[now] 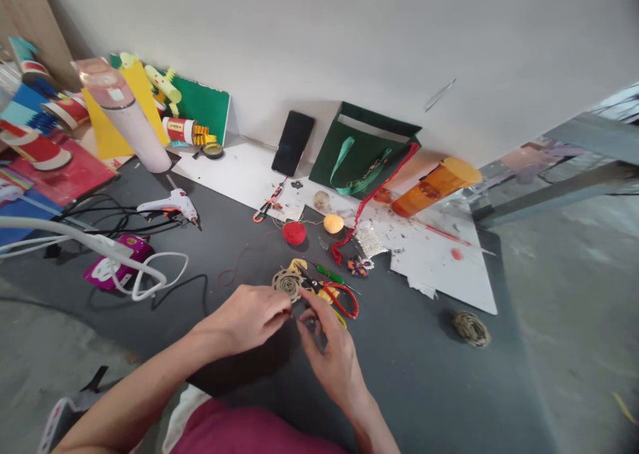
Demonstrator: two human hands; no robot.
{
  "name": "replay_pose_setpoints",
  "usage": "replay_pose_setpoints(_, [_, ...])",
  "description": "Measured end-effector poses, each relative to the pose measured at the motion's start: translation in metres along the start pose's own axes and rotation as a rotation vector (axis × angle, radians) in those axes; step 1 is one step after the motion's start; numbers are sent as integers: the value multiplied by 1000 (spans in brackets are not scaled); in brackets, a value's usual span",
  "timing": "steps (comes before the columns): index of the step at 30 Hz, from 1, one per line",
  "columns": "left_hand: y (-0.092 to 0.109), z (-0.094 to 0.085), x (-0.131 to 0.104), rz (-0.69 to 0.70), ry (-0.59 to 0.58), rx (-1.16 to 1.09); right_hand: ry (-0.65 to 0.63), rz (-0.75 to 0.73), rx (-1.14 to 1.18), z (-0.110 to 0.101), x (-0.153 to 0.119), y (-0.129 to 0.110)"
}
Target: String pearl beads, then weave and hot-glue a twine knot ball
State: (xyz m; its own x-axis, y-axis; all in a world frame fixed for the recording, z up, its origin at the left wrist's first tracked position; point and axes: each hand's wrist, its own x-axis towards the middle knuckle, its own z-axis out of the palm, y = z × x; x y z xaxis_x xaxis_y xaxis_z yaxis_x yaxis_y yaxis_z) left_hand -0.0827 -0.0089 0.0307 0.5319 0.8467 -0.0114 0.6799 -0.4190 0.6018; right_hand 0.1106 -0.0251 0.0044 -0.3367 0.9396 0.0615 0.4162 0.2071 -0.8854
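My left hand (259, 317) is closed in a pinch above the front of the grey table; whatever sits between its fingertips is too small to make out. Close by on its right, my right hand (329, 347) has thumb and forefinger apart, with the other fingers curled. Just beyond the fingertips lies a beige crocheted flower (288, 285), which my fingers partly overlap. Scissors with red handles (353, 304) rest beside it, over yellow crocheted pieces (327, 295). A green-handled crochet hook (329, 274) lies behind the scissors.
Red (294, 233) and yellow (333, 224) yarn balls lie further back. A beige rolled flower (472, 329) sits right. A glue gun (172, 206), cables and a pink bottle (132, 121) stand left. Along the wall are a phone (293, 143), green bag (364, 151) and orange canister (434, 186).
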Motion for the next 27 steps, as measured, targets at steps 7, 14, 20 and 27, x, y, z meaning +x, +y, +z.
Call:
replay_pose_setpoints(7, [18,-3,-3,27,-20,127,-166,-1,194,0,7,-2])
replay_pose_setpoints(14, [19,-5,-7,1,-57,113,-353,178,405,0,4,-6])
replay_pose_setpoints(20, [10,-11,-8,-60,-99,15,-400,282,601,7,0,-3])
replay_pose_setpoints(27, [4,-7,-5,-180,-147,-258,-316,359,734,19,0,6])
